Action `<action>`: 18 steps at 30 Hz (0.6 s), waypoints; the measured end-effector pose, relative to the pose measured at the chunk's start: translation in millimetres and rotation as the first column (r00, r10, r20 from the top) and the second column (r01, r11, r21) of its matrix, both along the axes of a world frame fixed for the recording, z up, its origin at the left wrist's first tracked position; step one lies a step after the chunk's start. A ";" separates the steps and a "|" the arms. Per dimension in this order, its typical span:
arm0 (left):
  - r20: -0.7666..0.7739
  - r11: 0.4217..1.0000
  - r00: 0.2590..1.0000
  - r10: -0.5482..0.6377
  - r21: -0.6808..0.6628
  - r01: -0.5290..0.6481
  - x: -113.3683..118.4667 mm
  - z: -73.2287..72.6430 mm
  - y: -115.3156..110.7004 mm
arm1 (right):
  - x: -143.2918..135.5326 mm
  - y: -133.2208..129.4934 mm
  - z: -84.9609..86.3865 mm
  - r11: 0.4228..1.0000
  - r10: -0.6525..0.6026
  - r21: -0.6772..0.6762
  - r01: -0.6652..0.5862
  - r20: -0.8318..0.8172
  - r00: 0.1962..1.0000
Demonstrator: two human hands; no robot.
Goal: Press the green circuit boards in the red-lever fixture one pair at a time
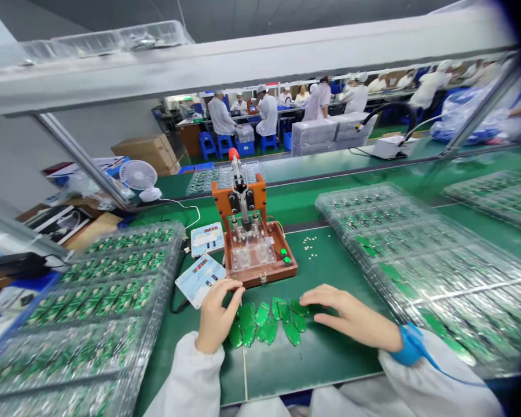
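Across the green desk (282, 368), through the head camera, I see a loose cluster of green circuit boards (263, 315) lying between my two hands, just in front of an orange clamp fixture (238, 202). My left hand (216, 317) has thumb and forefinger drawn nearly together at the cluster's left end; whether they grip anything, I cannot tell. My right hand (351, 315) has its fingers (323, 294) parted, tips by the rightmost board. To my left, a clear tray (164, 289) carries rows of populated boards (125, 263). To my right, another tray (364, 272) also holds green boards (397, 278), partly lost in glare. Overhead, a clear container (91, 45) rests on the shelf (243, 65), its contents indistinct.
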State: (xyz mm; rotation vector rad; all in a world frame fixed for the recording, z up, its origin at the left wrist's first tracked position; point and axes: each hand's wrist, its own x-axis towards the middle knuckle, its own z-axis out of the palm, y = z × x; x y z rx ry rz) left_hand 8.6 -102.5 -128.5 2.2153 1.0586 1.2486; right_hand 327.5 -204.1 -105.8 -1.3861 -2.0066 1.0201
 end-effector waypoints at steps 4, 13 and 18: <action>-0.127 0.982 0.977 -0.173 -0.100 0.161 -25.2 -0.2 -6.2 | 1.8 25.6 -28.3 0.985 0.094 -0.141 -0.099 -0.045 0.995; -0.325 0.975 0.933 -0.151 -0.206 0.086 -62.2 -9.7 -43.9 | 2.3 50.0 -30.8 0.967 0.190 -0.192 -0.168 0.105 0.976; -0.336 0.984 0.936 -0.103 -0.175 0.046 -61.7 -18.1 -57.1 | 2.2 53.8 -24.0 0.970 0.157 -0.192 -0.151 0.020 0.987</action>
